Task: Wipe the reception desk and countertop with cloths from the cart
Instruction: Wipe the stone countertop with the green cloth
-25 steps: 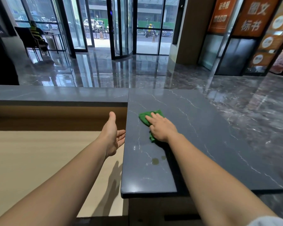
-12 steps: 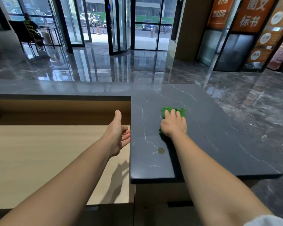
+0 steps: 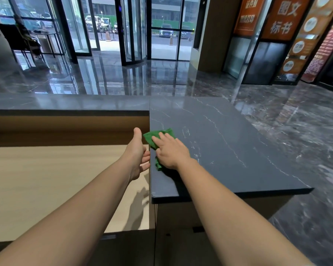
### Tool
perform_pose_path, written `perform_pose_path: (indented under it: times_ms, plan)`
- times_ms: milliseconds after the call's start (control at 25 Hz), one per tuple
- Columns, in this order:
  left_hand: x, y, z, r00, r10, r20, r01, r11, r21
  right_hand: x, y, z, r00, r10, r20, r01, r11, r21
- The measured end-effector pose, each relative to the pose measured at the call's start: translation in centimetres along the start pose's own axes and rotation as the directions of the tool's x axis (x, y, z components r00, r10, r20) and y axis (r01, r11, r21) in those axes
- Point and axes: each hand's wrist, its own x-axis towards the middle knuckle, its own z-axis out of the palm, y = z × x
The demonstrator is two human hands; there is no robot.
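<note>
A green cloth lies on the dark marble countertop, right at its left edge. My right hand presses flat on the cloth and covers most of it; green shows beyond the fingers and by the wrist. My left hand hovers beside that edge, over the lower wooden desk, fingers apart, thumb up, holding nothing. The cart is out of view.
The marble top continues as a narrow ledge along the far side of the wooden desk. Beyond lie a glossy lobby floor, glass doors, orange signs at right and a seated person far left.
My right hand has slid the cloth left across the countertop to its left edge, over the spot where a small stain showed. My left hand has stayed beside that edge.
</note>
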Motion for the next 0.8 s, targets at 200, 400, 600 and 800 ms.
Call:
perform_pose_path:
  times_ms: [200, 400, 600, 800]
  plan:
    - [-1.8, 0.2, 0.1, 1.000, -0.009, 0.002, 0.009, 0.998, 0.070, -2.6, 8.2, -1.5, 0.983, 0.182, -0.011, -0.182, 0.983, -0.013]
    - [-2.6, -0.4, -0.6, 1.000, -0.018, 0.022, 0.015, 0.991, 0.131, -5.2, 13.2, -2.1, 0.910, 0.415, -0.020, -0.414, 0.910, 0.036]
    - [-3.5, -1.2, -1.0, 0.998, 0.008, 0.056, -0.015, 0.991, 0.131, -4.8, 7.1, -0.4, 0.773, 0.617, -0.146, -0.615, 0.786, 0.067]
    - [-4.3, -1.9, -1.2, 0.997, 0.033, 0.069, -0.039, 0.996, 0.081, -4.4, -3.1, 2.0, 0.768, 0.602, -0.219, -0.588, 0.798, 0.129]
